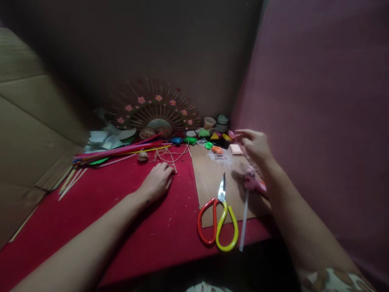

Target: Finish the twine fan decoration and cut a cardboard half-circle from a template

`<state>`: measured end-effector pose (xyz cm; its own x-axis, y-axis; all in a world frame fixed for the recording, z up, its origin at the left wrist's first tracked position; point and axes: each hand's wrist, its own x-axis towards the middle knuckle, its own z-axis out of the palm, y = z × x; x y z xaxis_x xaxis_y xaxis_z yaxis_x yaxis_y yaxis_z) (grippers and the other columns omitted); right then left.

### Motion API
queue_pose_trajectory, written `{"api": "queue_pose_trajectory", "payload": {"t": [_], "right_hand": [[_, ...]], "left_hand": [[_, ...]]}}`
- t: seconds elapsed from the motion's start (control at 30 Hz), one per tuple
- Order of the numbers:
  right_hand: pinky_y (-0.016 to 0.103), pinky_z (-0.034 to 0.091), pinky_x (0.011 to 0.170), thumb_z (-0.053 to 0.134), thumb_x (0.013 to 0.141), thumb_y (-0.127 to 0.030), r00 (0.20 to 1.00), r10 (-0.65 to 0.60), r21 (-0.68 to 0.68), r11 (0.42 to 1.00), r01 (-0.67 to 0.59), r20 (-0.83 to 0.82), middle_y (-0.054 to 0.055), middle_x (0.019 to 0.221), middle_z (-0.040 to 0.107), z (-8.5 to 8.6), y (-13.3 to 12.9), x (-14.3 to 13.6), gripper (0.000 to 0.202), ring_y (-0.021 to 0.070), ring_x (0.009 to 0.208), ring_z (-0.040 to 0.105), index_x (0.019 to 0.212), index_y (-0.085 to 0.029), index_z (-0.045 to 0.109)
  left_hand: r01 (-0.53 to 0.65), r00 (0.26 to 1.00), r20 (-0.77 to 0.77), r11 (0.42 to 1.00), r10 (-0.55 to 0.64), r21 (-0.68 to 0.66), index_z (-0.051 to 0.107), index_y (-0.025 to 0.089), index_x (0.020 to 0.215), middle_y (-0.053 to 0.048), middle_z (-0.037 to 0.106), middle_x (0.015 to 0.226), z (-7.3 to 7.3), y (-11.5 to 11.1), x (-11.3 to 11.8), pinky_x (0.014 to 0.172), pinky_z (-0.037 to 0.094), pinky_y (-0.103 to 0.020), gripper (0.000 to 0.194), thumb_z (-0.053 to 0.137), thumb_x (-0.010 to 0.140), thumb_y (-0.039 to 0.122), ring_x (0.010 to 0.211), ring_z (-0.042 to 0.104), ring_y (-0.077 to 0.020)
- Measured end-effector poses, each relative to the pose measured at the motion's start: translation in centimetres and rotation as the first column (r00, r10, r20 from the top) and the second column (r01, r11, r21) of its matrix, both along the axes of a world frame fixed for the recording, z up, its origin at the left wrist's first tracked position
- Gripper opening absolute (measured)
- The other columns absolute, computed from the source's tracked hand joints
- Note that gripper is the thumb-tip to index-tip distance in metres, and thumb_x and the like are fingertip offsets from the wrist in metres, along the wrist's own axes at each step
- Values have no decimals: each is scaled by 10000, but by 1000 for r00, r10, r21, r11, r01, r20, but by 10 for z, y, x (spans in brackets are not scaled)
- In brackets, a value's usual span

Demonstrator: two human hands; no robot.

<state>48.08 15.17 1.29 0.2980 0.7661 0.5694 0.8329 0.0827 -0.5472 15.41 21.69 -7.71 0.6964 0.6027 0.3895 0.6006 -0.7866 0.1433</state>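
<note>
My left hand (158, 178) rests on the red cloth with its fingers curled down. A strand of twine (175, 164) ends at its fingertips; what lies under the fingers is hidden. My right hand (254, 142) is raised at the back right, index finger stretched out beside a small pink packet (231, 134); I see no clear grip on it. Below that hand a pink shaped piece (251, 180) sits on a pale stick (244, 223). Scissors with red and yellow handles (222, 196) lie with blades slightly apart, partly over a brown board (208, 178).
Behind my left hand are a twine ball (142, 156) and colourful pipe cleaners (121, 152). Coloured packets (190, 140), a pale pink block (236, 149) and small pots (222, 121) stand at the back. A flower-decorated fan (158, 105) leans against the wall. Cardboard (24, 121) borders the left.
</note>
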Motion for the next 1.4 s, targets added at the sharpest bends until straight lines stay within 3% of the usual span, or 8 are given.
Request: {"api": "queue_pose_trajectory", "payload": {"t": [0.17, 0.37, 0.67, 0.8, 0.93, 1.1, 1.27, 1.4], "right_hand": [[283, 520, 667, 462, 791, -193, 980, -26, 306, 948, 87, -198, 49, 753, 689, -18, -25, -13, 283, 145, 673, 648, 974, -139, 671], [282, 512, 704, 449, 787, -164, 999, -49, 266, 963, 46, 5, 39, 752, 694, -47, -33, -36, 299, 148, 672, 649, 984, -164, 674], [292, 504, 663, 502, 789, -182, 982, 0, 303, 951, -59, 191, 31, 680, 692, -58, -43, -35, 271, 168, 619, 643, 993, -179, 681], [285, 487, 634, 500, 795, -194, 961, -16, 306, 949, -72, 277, 48, 700, 702, -60, -39, -31, 273, 173, 602, 633, 993, -168, 686], [281, 463, 621, 486, 826, -220, 917, -40, 312, 946, -93, 396, 65, 714, 707, -60, -39, -31, 270, 173, 589, 625, 989, -156, 693], [250, 431, 575, 470, 872, -263, 866, -65, 370, 918, -143, 496, 73, 663, 695, -58, -39, -37, 282, 160, 572, 620, 942, -136, 712], [233, 383, 518, 488, 874, -265, 833, -66, 368, 914, -170, 549, 54, 630, 677, -57, -39, -40, 258, 138, 517, 588, 933, -142, 708], [236, 385, 532, 489, 871, -297, 851, -54, 330, 933, -144, 523, 53, 633, 664, -58, -39, -39, 251, 145, 529, 582, 910, -141, 681]], "left_hand": [[9, 1000, 11, 1000, -9, -12, 597, 162, 902, -97, 544, 884, -1, 1, 0, 766, 421, -365, 229, 381, 878, 233, 831, 477, -215], [0, 1000, 3, 1000, 0, -5, 598, 162, 888, -94, 540, 870, 4, -2, 1, 753, 425, -367, 233, 375, 879, 226, 811, 471, -210], [-71, 994, -83, 997, 71, 10, 620, 169, 909, -86, 593, 910, 12, -17, 5, 754, 437, -322, 224, 406, 891, 232, 836, 521, -186], [-162, 986, -34, 987, 163, 15, 635, 171, 906, -62, 638, 891, 29, -7, -10, 799, 442, -301, 167, 479, 850, 194, 847, 565, -169], [-424, 904, 64, 905, 422, 26, 631, 136, 946, -93, 651, 962, 48, 14, -42, 867, 437, -350, 211, 437, 872, 175, 917, 586, -195], [-696, 715, 70, 718, 696, -20, 587, 130, 1035, -77, 616, 1027, 58, 32, -79, 828, 486, -408, 255, 503, 883, 317, 929, 591, -189], [-802, 591, 60, 594, 804, -68, 560, 149, 1093, -76, 587, 1103, 61, 40, -100, 834, 495, -407, 304, 524, 873, 356, 966, 581, -188], [-800, 588, 71, 592, 806, -94, 608, 140, 1051, -97, 630, 1052, 70, 40, -105, 879, 449, -415, 278, 476, 889, 324, 993, 583, -212]]}}
